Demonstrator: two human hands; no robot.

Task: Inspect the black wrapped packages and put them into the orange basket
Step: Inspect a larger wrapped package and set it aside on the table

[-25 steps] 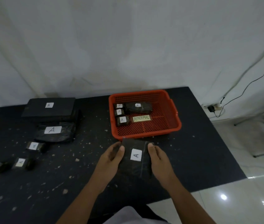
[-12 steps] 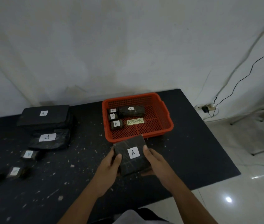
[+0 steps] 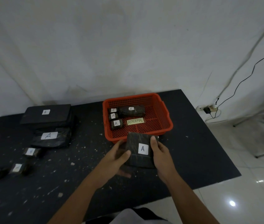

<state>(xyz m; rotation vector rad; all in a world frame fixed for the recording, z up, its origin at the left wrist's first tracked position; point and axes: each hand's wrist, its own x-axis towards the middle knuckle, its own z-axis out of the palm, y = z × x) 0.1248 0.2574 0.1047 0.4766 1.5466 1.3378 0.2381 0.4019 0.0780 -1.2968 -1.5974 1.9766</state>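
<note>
Between the earlier frames and this one, the held package [image 3: 134, 141] had been turned from upright to a slant and carried forward. From the head view its far edge overlapped the near rim of the orange basket [image 3: 166, 110]. It was clear of the tabletop [image 3: 192, 151], with its "A" label facing up. The left hand [image 3: 116, 157] had its grip closed on the package's left side, thumb on top and fingers beneath. The right hand [image 3: 160, 152] held the right side in its grip, thumb near the far corner. By that, the inspection of this one looked about done, and setting it into the basket was the step in hand. It had not yet been let go.

Counted, four black packages lay in the basket. Three small packages [image 3: 116, 123] sat in a column by its left wall, and one longer package [image 3: 132, 110] lay beside them towards the back. One "ABNORMAL" card [image 3: 135, 121] lay on the mesh floor.

One package was in the hands. Five remained on the tabletop at the left:
- one large flat package [image 3: 47, 113]
- one medium package [image 3: 52, 138] just in front of it
- three little packages [image 3: 31, 151] nearer the person

Whether the large one was a single piece or a stack could not be told. That made ten in all, six of them not yet in the basket.
</note>
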